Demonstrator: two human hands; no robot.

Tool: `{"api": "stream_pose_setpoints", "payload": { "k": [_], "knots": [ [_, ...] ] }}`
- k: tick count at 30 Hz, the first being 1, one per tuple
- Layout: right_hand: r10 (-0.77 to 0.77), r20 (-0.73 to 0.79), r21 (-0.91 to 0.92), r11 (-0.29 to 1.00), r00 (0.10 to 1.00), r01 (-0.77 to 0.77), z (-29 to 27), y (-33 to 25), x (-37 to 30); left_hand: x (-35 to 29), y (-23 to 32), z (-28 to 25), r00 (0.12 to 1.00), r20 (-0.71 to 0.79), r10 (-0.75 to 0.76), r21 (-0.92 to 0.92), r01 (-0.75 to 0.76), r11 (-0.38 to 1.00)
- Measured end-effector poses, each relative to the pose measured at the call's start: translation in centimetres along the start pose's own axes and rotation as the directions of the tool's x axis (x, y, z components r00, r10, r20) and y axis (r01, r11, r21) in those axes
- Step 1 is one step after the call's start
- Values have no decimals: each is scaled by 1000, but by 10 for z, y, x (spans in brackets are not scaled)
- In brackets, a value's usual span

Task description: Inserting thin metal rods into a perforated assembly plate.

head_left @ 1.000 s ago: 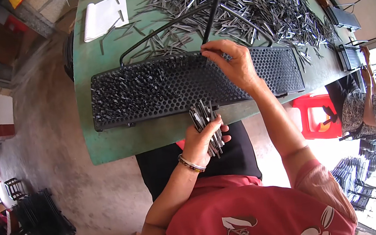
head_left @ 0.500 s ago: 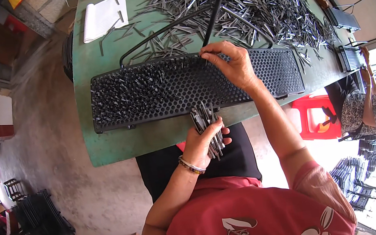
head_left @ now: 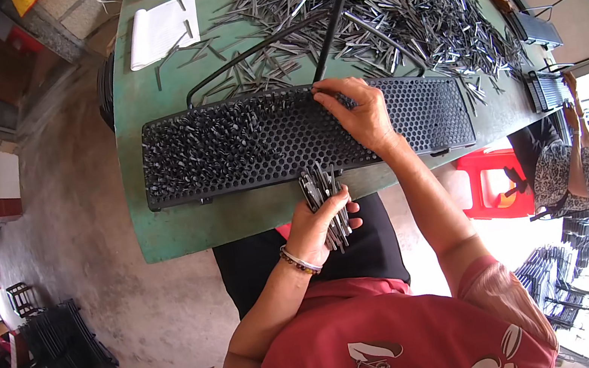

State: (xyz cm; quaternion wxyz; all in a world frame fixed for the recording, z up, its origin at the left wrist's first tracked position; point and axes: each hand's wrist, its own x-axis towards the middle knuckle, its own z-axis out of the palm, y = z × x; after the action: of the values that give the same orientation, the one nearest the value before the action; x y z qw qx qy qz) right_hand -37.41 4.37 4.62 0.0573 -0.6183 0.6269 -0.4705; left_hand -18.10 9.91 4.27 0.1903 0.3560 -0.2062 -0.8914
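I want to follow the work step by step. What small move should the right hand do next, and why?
Probably push the pinched metal strip down into a hole. The right hand has its fingertips at the far edge of the perforated black tray, whose right part looks unfilled, while the left hand grips a bundle of strips.

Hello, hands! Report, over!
Left hand grips rod bundle. Right hand fingertips on perforated tray, far edge. Loose rods piled beyond; long black bar close by.

Shiny metal strips, matt black perforated tray, worn green-painted table
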Motion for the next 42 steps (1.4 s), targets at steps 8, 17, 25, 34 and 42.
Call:
{"api": "stream_pose_setpoints", "payload": {
  "k": [8, 17, 25, 34, 42],
  "knots": [
    [-89, -23, -114, 990, 996, 86, -3, -5, -5, -2, -1, -1, 1000, 0, -5, 20, 5, 1000],
    [256, 112, 167, 948, 960, -272, -29, -42, -14, -5, 6, 1, 997, 47, 60, 4, -60, 998],
    [278, 627, 246, 816, 728, -524, -37, -50, -35, -4, 3, 1, 981, 78, 176, 49, -180, 982],
    [463, 323, 473, 677, 826, -564, -28, -54, -9, 3, -1, -6, 997, 42, 65, 8, -66, 998],
    [113, 24, 251, 961, 993, -116, 31, -48, 21, 0, 0, -5, 996, 86, -1, 36, -3, 999]
  ]
}}
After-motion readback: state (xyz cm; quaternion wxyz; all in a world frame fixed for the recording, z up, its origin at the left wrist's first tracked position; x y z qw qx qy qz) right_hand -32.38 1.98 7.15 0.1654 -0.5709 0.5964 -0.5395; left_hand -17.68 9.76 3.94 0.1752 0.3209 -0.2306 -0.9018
